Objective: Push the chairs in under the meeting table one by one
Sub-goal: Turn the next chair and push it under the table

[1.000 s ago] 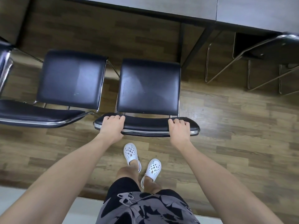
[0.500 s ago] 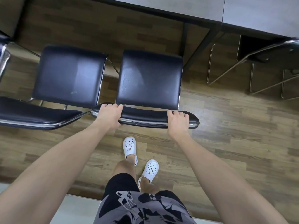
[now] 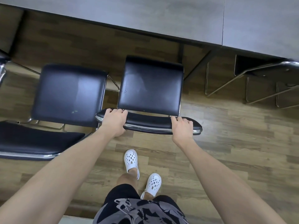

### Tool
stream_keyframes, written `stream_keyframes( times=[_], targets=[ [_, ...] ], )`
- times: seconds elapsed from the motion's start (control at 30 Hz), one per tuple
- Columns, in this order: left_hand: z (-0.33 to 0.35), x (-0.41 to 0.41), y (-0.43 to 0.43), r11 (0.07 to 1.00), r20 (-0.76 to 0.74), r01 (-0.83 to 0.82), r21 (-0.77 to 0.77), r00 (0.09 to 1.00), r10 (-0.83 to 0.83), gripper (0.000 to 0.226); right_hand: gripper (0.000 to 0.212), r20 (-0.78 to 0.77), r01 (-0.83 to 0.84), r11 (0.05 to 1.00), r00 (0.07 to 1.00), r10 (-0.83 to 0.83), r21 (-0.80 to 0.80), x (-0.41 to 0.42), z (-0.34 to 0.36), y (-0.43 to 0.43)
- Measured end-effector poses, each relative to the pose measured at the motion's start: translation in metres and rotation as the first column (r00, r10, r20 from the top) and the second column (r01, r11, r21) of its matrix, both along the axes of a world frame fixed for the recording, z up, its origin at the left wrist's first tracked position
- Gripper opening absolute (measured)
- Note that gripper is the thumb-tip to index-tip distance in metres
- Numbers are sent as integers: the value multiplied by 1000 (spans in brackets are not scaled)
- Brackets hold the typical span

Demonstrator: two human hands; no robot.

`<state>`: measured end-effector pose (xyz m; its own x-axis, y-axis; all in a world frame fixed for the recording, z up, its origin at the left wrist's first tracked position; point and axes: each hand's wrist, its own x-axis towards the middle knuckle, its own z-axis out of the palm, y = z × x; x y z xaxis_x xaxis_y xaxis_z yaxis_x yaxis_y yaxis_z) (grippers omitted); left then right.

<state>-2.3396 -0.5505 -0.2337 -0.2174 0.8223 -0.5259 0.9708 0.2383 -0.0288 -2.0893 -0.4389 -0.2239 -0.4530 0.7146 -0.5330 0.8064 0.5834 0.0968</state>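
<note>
The black chair (image 3: 150, 84) is held by the top of its back, with its seat near the meeting table's (image 3: 145, 15) near edge, not yet under it. The left end is gripped by the left hand (image 3: 114, 122) and the right end by the right hand (image 3: 182, 128), fingers curled over. A second chair (image 3: 69, 92) is seen just beside it.

Even indoor light; edges bowed, slightly soft

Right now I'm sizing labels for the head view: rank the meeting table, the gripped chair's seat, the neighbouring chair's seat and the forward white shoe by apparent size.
1. meeting table, cropped by the frame
2. gripped chair's seat and neighbouring chair's seat: alike, not ranked
3. forward white shoe
</note>
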Motion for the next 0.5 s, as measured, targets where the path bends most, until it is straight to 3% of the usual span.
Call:
stream_keyframes(
  times=[0.2, 0.4, 0.5],
  targets=[
    [1, -17, 24, 1000, 2, 14, -3, 1000, -14, 49, 66, 2, 20, 1000, 1000, -20, 1, -17, 2, 21],
    [2, -28, 47, 1000, 8, 11, -3, 1000, -11, 51, 59, 25, 46, 999, 999, -46, 4, -29, 4, 42],
    [1, -34, 57, 1000, 14, 22, 1, 1000, -22, 54, 77, 11, 50, 999, 999, -50, 14, -33, 2, 51]
  ],
)
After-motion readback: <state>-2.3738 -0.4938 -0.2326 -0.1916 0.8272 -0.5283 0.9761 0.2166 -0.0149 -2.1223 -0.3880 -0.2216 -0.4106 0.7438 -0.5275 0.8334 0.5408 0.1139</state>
